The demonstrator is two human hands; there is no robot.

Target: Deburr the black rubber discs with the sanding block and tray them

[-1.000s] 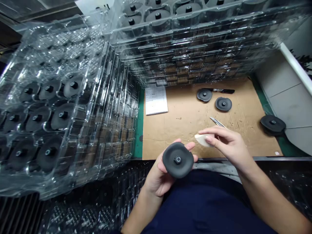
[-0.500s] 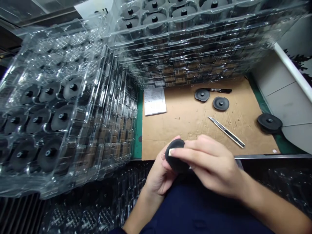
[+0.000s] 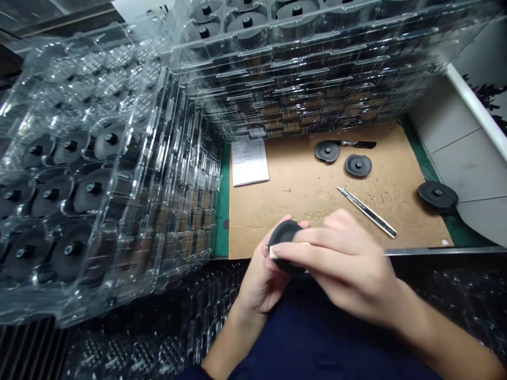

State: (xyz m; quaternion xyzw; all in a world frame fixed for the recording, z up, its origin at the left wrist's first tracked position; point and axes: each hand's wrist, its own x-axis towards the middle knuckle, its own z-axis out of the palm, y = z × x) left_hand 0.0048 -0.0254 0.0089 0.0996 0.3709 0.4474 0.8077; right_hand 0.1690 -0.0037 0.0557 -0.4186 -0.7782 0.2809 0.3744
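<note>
At bench edge [image 3: 420, 252], right hand [image 3: 344, 264], pinching a white wedge [image 3: 273, 253], has moved onto the disc [image 3: 282, 234] the left hand [image 3: 257, 282] grips.

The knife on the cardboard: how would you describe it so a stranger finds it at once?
Look at the brown cardboard sheet. Right of its middle, just nearer than two black discs, lies the knife. It alone is thin, long and silvery, lying slantwise.

black disc [image 3: 283, 234], brown cardboard [image 3: 309, 195], green mat [image 3: 223, 211], clear trays [image 3: 99, 158]
</note>
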